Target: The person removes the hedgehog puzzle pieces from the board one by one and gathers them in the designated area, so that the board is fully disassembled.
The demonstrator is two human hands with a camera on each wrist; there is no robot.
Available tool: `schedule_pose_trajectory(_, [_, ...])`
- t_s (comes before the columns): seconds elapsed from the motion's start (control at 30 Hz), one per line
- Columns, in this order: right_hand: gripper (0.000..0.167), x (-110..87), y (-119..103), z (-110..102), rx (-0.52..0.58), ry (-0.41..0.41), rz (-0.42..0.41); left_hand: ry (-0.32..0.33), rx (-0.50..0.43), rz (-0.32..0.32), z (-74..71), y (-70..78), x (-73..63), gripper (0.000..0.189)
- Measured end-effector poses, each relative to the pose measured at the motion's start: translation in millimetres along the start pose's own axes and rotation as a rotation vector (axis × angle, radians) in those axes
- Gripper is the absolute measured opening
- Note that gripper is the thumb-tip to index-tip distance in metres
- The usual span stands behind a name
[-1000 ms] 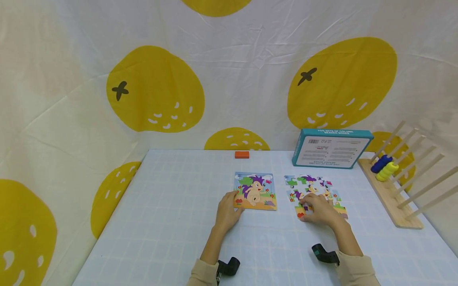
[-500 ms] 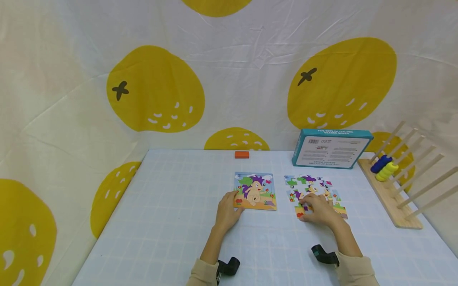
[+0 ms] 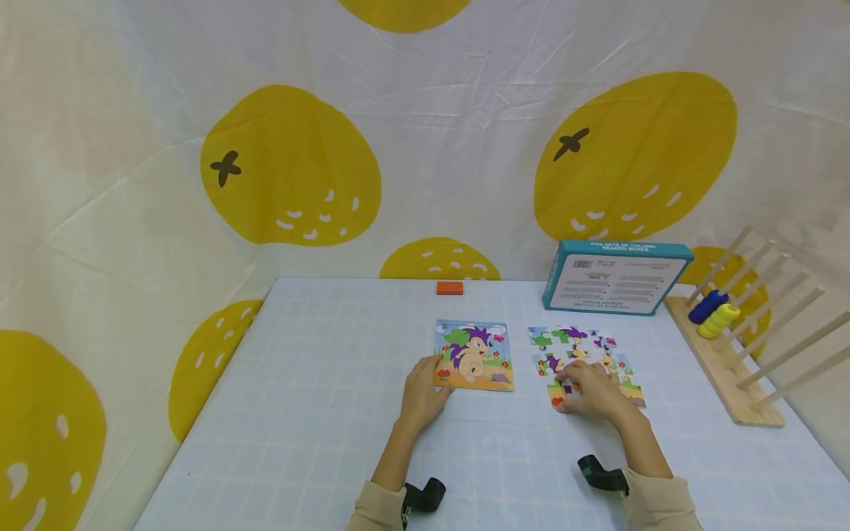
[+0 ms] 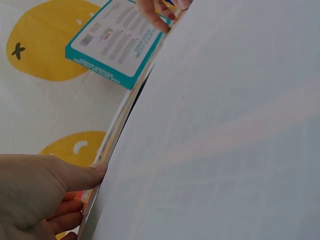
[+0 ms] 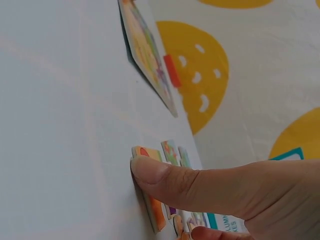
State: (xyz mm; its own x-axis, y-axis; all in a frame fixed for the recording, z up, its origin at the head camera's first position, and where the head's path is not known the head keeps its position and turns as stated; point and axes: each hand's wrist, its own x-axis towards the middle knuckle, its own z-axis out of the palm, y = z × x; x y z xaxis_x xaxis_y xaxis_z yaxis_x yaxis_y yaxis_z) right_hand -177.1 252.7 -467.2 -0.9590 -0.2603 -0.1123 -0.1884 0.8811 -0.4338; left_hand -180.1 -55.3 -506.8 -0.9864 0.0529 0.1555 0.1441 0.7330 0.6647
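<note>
A square hedgehog picture board (image 3: 474, 355) lies flat on the table. My left hand (image 3: 421, 394) holds its near left corner, thumb on the near edge and fingers at the left side; in the left wrist view the thumb (image 4: 87, 176) presses that edge. To the right lie several loose jigsaw pieces (image 3: 541, 336) of a like hedgehog picture, with small gaps between them. My right hand (image 3: 594, 391) is over their near part, thumb and forefinger curled at an orange puzzle piece (image 5: 157, 212) in the near left corner. The hand hides some pieces.
A teal and white box (image 3: 617, 276) leans at the back right. Beside it stands a wooden peg rack (image 3: 724, 361) with blue (image 3: 708, 304) and yellow beads (image 3: 719, 320). A small orange block (image 3: 449, 287) lies at the back edge. Patterned cloth hangs behind.
</note>
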Motion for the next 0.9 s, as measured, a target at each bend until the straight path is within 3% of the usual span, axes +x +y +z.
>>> schedule_pose_trajectory(0.9, [0.043, -0.2, 1.8, 3.1, 0.037, -0.011, 0.034, -0.003, -0.002, -0.024, 0.2, 1.7, -0.3, 0.054])
